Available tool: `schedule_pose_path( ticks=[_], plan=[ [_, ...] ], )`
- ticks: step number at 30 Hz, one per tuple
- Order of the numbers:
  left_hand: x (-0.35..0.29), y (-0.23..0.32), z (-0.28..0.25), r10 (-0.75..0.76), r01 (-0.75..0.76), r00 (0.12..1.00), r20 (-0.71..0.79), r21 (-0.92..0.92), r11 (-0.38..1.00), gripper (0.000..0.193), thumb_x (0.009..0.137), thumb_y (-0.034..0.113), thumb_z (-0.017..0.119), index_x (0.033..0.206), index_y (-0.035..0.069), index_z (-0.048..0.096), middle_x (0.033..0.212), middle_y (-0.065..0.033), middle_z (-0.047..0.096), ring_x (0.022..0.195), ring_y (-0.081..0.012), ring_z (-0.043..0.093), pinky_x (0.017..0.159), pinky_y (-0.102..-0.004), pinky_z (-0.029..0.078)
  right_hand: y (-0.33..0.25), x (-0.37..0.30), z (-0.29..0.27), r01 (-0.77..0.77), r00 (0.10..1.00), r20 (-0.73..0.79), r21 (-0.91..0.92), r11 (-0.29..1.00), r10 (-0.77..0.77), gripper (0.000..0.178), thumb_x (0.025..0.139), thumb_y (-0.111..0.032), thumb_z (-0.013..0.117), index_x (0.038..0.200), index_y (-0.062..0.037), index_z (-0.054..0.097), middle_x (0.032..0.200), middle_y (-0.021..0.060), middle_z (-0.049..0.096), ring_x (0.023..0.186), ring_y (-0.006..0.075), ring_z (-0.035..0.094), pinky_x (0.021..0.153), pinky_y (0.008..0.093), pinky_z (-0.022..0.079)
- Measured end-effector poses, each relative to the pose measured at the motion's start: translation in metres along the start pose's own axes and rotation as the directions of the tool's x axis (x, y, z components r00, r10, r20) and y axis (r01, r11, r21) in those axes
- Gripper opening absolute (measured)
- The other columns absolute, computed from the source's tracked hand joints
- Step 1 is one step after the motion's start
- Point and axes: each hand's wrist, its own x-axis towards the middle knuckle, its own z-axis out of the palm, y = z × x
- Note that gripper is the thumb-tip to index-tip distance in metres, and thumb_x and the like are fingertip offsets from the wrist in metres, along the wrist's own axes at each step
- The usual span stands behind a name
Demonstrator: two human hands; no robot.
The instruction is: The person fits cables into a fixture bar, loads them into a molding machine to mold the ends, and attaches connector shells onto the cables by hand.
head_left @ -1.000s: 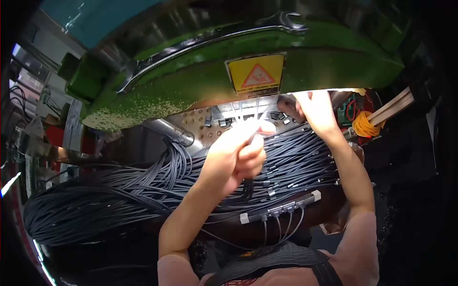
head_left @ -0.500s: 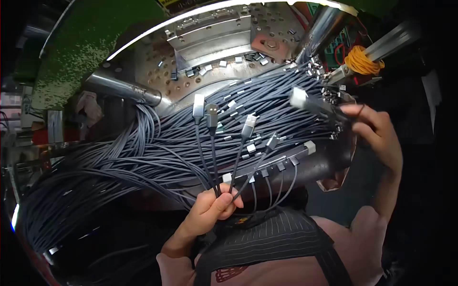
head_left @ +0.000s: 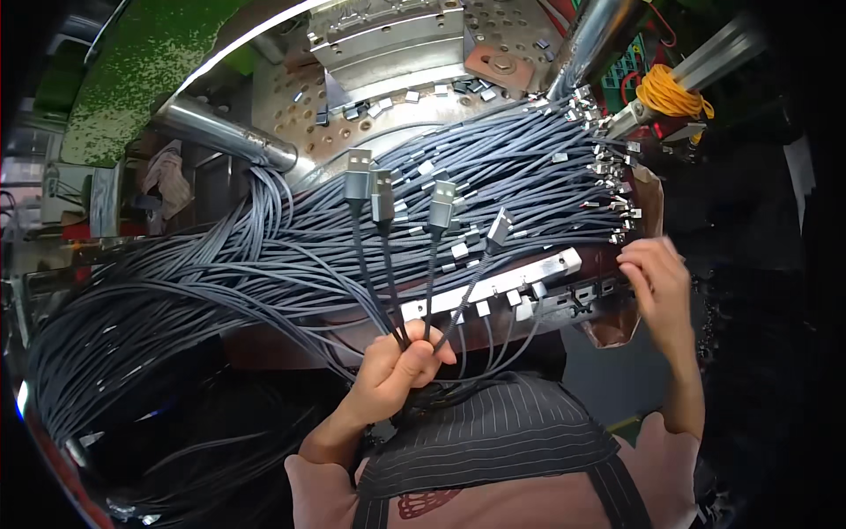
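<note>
My left hand [head_left: 398, 375] is closed around several dark braided cables near the front middle. Their USB plugs [head_left: 442, 204] fan upward, with grey housings and bare metal ends. My right hand [head_left: 659, 280] is off to the right, beyond the right end of a silver bar [head_left: 493, 286]; its fingers are loosely bent, partly blurred, with nothing visible in them. Along the bar's front edge sit several small plugs [head_left: 483, 308] with thin cables curving down towards me. Below its right part shows a dark metal strip with slots [head_left: 577, 298].
A thick bundle of grey cables [head_left: 291, 238] covers the bench, its metal ends gathered [head_left: 608, 167] at the right. Behind lie a metal block [head_left: 388, 48] and scattered small metal pieces [head_left: 412, 96]. Shiny posts [head_left: 233, 137] stand around, and a yellow wire coil [head_left: 670, 91] hangs back right.
My right hand has come down and left, and the blurred dark piece with a pale end is no longer in it. The left hand's plugs have tilted upward and left.
</note>
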Motion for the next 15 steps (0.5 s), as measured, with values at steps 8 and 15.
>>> schedule_pose_path(
  ticks=[8, 15],
  plan=[
    [-0.009, 0.001, 0.003, 0.156, -0.173, 0.935, -0.32, -0.025, 0.985, 0.038, 0.106, 0.032, 0.045, 0.095, -0.003, 0.054, 0.062, 0.0014, 0.044, 0.052, -0.0043, 0.034, 0.05, -0.0218, 0.029, -0.005, -0.021, 0.05, -0.188, 0.863, -0.245, 0.657, 0.731, 0.442, 0.013, 0.1, -0.007, 0.056, 0.109, -0.001, 0.063, 0.094, 0.0043, 0.065, 0.084, 0.0087, 0.061, 0.079, 0.0209, 0.048],
    [0.003, 0.092, -0.079, 0.685, -0.561, 0.147, -0.714, 0.51, 0.652, 0.036, 0.108, 0.031, 0.037, 0.084, 0.006, 0.048, 0.06, 0.0046, 0.022, 0.053, -0.0075, 0.019, 0.049, -0.0259, 0.016, 0.126, -0.047, -0.004, -0.354, 0.875, -0.365, -0.037, 0.934, 0.317, 0.02, 0.099, -0.014, 0.055, 0.108, -0.0011, 0.066, 0.103, 0.011, 0.067, 0.101, 0.0259, 0.061, 0.089, 0.0345, 0.048]
  ],
)
